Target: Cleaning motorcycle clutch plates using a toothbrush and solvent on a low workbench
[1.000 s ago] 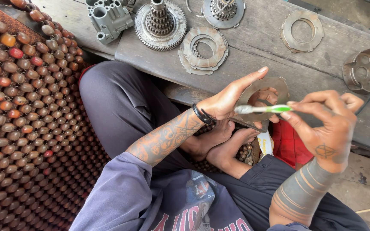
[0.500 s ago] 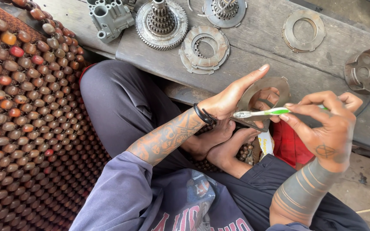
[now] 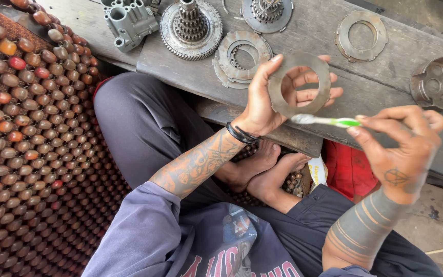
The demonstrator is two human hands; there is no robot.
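My left hand (image 3: 275,97) holds a flat grey metal ring disc (image 3: 299,84) upright, with its face turned toward me and my fingers showing through the hole. My right hand (image 3: 401,149) grips a toothbrush (image 3: 329,121) with a green and white handle. Its bristled head touches the lower edge of the disc. Both hands hover over my crossed legs, in front of a wooden plank bench (image 3: 334,61).
On the plank lie a large toothed gear with a splined hub (image 3: 190,28), a grey cast housing (image 3: 129,20), a stacked ring plate (image 3: 242,56), another gear (image 3: 267,13), a loose ring plate (image 3: 361,36) and a holed drum part (image 3: 439,82). A beaded mat (image 3: 26,143) covers the left.
My left hand has turned the disc from edge-on to face-on and raised it a little. The toothbrush stays at the disc's lower edge.
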